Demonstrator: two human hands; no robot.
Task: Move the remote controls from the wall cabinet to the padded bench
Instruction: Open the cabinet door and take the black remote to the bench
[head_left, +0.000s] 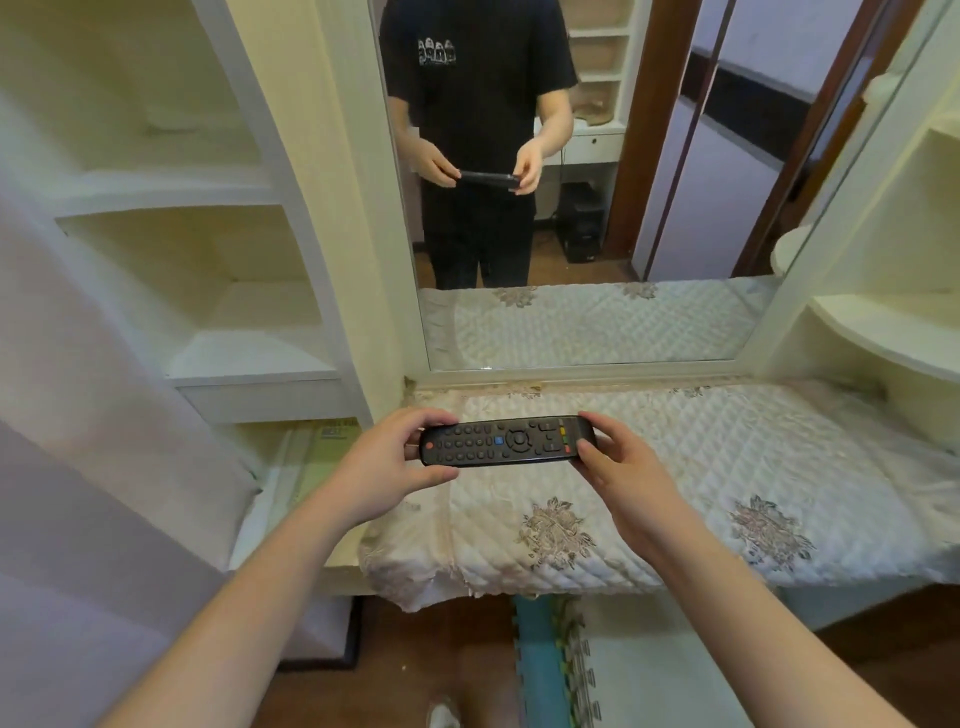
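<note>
Crosswise, slim black remote control (506, 440) over quilted padded bench (727, 467).

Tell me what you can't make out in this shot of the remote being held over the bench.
1. Remote, head view: button labels too small to read; its ends are covered by the left hand and right hand.
2. Whether the remote touches the padded bench: one view, cannot tell.
3. Yellow printed item under the cabinet shelf: text blurred.
4. Upper cabinet shelves: cut by the top edge.
</note>
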